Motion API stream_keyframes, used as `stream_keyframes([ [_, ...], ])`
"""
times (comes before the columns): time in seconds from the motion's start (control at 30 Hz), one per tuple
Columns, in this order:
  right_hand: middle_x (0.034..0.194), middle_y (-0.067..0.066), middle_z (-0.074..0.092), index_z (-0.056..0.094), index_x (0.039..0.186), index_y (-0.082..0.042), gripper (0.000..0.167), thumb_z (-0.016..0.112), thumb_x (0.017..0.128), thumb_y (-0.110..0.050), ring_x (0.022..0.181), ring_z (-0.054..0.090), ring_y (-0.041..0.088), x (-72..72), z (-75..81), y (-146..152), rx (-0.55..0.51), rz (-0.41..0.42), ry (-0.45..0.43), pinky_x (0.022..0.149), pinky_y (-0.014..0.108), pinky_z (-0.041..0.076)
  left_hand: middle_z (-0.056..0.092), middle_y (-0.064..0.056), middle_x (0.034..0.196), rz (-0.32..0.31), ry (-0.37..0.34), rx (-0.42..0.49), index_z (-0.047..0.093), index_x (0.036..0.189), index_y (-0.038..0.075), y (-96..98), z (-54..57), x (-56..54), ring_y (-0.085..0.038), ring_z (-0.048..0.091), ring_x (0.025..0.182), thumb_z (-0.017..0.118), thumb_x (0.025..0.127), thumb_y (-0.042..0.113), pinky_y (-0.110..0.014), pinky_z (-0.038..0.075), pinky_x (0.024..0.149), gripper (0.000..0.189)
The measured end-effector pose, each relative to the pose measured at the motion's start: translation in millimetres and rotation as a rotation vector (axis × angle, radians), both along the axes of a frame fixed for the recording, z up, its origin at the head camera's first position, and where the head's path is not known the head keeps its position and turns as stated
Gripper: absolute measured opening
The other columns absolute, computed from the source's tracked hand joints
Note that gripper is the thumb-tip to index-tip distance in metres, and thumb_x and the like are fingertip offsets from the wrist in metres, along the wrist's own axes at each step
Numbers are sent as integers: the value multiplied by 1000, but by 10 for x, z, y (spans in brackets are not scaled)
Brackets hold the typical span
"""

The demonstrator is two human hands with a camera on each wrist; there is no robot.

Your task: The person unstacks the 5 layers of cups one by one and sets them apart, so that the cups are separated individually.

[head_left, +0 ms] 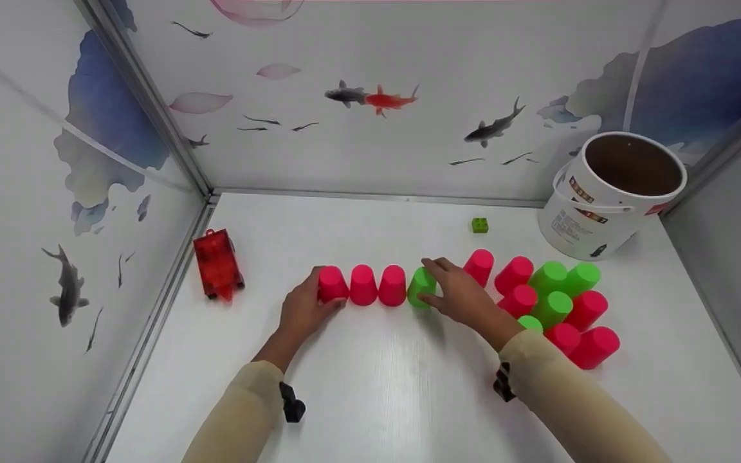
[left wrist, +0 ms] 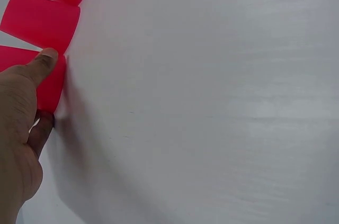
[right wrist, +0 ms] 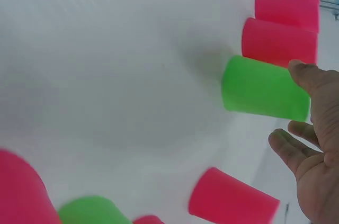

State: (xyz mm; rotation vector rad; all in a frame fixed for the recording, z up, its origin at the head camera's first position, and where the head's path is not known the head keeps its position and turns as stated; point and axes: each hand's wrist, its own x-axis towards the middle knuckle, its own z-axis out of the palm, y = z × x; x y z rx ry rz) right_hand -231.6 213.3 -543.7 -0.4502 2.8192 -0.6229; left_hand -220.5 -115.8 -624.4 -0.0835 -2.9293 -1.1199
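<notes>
Upturned green cup (head_left: pixel 420 287) stands touching the right end of three pink cups (head_left: pixel 363 285).

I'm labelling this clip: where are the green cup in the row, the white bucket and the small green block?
green cup (head_left: pixel 420 286), head view, side wall.
white bucket (head_left: pixel 586 215), head view, outer wall.
green block (head_left: pixel 480 225), head view, top face.

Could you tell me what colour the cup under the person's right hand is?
Green cup, touched by the right hand; clearest in the right wrist view.
</notes>
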Motion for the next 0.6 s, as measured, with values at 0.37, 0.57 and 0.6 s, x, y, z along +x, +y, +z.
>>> stream_keyframes([
  [0.37, 156, 21, 60, 47, 166, -12, 85, 90, 94, -25, 139, 65, 44, 91, 0, 297, -9, -40, 3, 101, 54, 66, 72, -10, 145, 13, -39, -8, 52, 151, 19, 35, 22, -12, -34, 68, 137, 95, 89, 32, -51, 59, 115, 76],
  [0.57, 157, 22, 58, 46, 164, -8, 82, 88, 95, -24, 140, 63, 46, 195, 82, 587, 27, -57, -37, 103, 56, 65, 74, -10, 141, 14, -35, -6, 53, 150, 19, 15, 11, -12, -34, 69, 133, 94, 90, 34, -51, 60, 113, 74],
  [0.6, 158, 23, 58, 46, 164, -7, 82, 88, 96, -24, 141, 62, 47, 209, 94, 624, 37, -59, -44, 103, 57, 65, 74, -10, 140, 13, -32, -5, 53, 150, 18, 10, 7, -7, -34, 70, 132, 94, 91, 34, -51, 60, 113, 73],
])
